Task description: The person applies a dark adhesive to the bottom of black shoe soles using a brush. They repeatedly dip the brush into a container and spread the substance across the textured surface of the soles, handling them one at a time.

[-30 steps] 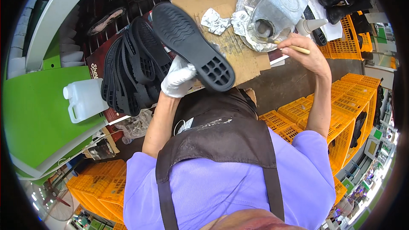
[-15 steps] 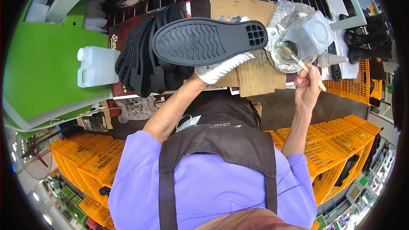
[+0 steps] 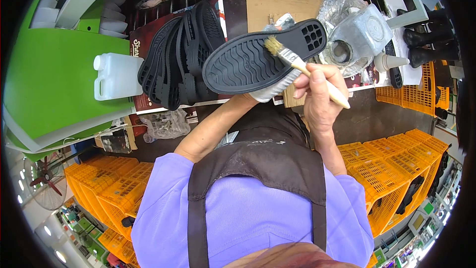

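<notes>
My left hand [image 3: 270, 91], in a white glove, holds up a black shoe sole [image 3: 230, 72] from beneath. The sole's patterned tread faces up, with its heel end to the right; most of my left fingers are hidden under it. Pinched in my right hand [image 3: 323, 98] is a paintbrush [image 3: 295, 61] with a pale handle. Its yellowish bristles are over the middle of the sole; I cannot tell whether they touch it. To the right lies a cut clear plastic container [image 3: 369, 30] with a round opening, beside crumpled clear plastic.
Several black soles [image 3: 166, 64] stand stacked on the left, next to a white plastic jug [image 3: 118, 78] on a green surface [image 3: 54, 79]. Cardboard [image 3: 277, 5] lies behind the held sole. A white nozzle [image 3: 391, 62] lies at right. Orange crates [image 3: 382, 164] stand on both sides of me.
The brush has moved left from the container's opening to over the sole, carried by my right hand. My left hand has shifted the sole right and tilted its heel end farther away.
</notes>
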Tool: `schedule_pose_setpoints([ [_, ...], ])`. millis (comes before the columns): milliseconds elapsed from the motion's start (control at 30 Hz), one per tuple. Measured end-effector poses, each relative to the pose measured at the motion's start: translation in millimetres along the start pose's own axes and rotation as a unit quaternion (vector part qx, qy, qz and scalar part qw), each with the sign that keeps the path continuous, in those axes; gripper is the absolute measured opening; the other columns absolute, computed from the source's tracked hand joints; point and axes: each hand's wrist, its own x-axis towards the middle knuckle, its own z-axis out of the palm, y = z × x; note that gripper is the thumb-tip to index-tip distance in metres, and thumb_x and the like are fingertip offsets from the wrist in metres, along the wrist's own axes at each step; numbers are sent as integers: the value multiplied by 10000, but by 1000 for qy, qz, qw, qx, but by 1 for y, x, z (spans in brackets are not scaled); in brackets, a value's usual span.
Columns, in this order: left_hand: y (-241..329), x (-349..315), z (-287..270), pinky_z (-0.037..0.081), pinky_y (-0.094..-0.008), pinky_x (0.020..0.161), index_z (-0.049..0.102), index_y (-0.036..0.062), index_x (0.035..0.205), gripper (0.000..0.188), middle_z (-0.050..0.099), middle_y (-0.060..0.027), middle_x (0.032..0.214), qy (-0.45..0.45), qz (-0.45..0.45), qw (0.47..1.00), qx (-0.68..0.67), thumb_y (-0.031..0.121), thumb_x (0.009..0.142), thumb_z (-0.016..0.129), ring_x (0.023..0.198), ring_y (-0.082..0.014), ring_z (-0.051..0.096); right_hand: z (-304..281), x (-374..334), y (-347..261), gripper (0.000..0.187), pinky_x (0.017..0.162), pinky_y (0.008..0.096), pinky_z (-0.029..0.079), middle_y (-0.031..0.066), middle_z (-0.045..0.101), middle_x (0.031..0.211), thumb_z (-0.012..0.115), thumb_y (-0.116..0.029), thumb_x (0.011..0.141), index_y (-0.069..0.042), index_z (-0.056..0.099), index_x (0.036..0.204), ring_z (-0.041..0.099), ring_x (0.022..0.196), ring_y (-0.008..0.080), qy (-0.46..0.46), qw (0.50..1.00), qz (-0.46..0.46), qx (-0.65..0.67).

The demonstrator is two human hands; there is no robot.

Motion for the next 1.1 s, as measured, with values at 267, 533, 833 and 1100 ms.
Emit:
schedule_pose_setpoints([
  [267,3,-8,-2,372,-330,969,311,32,1299,743,496,-72,1177,8,21,998,-56,201,730,757,1070,-161,501,14,-1,-5,147,458,223,449,130,602,665,527,-94,894,48,564,900,543,486,124,-78,996,41,11],
  [533,18,-4,2,263,-372,1055,475,90,1246,492,515,-49,1229,0,75,971,227,227,815,669,1157,-207,460,-18,18,10,149,492,199,462,95,625,676,556,-103,890,42,586,872,556,513,92,16,999,33,13],
  [833,24,-6,-6,228,-399,1070,496,110,1260,477,500,-63,1276,-27,37,968,246,243,829,650,1228,-221,402,-33,30,21,176,518,199,457,88,617,698,530,-128,910,40,582,897,558,531,91,97,995,-18,-34],
  [1100,-3,-12,-12,292,-358,1033,341,19,1326,691,467,-103,1261,24,22,992,125,187,769,715,1178,-215,441,-3,8,14,130,521,203,475,93,623,702,549,-88,894,40,572,893,567,544,87,12,1000,12,-21],
])
